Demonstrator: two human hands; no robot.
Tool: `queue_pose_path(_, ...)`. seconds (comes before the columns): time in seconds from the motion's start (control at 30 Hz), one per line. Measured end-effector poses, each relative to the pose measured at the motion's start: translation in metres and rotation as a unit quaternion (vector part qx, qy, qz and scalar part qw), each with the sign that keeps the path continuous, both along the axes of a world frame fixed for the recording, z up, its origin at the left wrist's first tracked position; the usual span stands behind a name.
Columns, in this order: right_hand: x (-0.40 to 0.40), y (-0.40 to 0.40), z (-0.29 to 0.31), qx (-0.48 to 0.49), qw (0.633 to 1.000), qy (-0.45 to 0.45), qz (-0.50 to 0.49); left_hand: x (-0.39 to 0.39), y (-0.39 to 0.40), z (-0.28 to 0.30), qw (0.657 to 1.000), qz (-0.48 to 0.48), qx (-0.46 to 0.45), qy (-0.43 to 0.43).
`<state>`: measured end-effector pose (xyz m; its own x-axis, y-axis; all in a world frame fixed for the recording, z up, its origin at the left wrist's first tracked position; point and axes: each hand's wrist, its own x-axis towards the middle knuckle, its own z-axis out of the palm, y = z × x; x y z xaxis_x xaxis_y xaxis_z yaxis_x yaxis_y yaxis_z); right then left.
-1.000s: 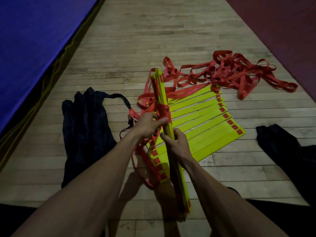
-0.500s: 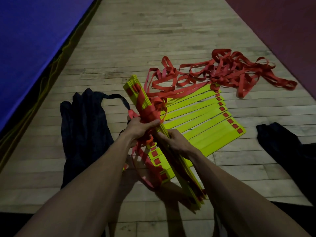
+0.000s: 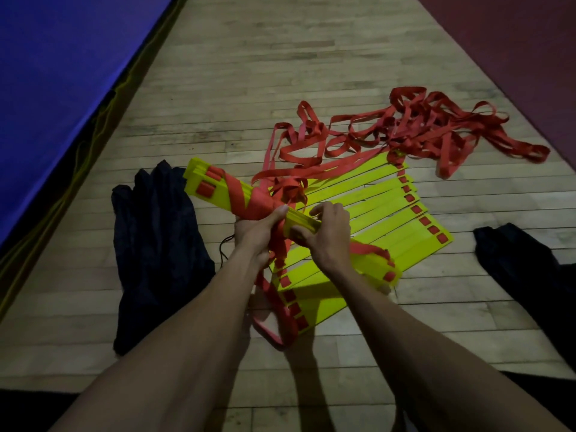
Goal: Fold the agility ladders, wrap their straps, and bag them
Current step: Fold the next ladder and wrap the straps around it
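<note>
**Strap wrap on folded ladder bundle**

Left hand point(image 3: 260, 230) pinches red strap point(image 3: 258, 204) against rung bundle point(image 3: 290, 226); right hand point(image 3: 327, 232) grips bundle mid-length, held above floor point(image 3: 311, 57); rungs look stiff, light; strap limp, likely slippery; hold at wrap crossing.

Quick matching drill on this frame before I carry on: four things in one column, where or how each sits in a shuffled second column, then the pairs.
Things
1. stacked rung bundle
2. second ladder's rungs
3. loose strap tangle
4. dark bag

States
A. heaped on the floor beyond the flat rungs
B. crumpled on the floor, left of the hands
C. gripped by left hand and right hand, strap wound round it
D. fanned flat on the wooden floor

Pairs: 1-C, 2-D, 3-A, 4-B
</note>
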<state>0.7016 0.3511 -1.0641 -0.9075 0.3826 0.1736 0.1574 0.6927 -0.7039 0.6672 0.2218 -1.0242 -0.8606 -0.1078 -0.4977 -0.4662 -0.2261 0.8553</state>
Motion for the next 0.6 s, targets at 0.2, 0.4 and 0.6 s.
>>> queue_pose_path(0.2,0.024,-0.032,-0.014,-0.170,0.985,0.003,-0.007,0.007,0.023,0.003,0.988,0.114,0.098,-0.023)
queue_pose_path(0.4,0.014,-0.032,-0.004,-0.417,0.901,-0.117,-0.022,0.021,0.035,-0.005,0.984,0.109,0.127,-0.054)
queue_pose_path(0.6,0.011,-0.017,-0.006,-0.530,0.836,-0.127,-0.060,0.034,0.033,-0.013,0.995,0.010,0.099,-0.025)
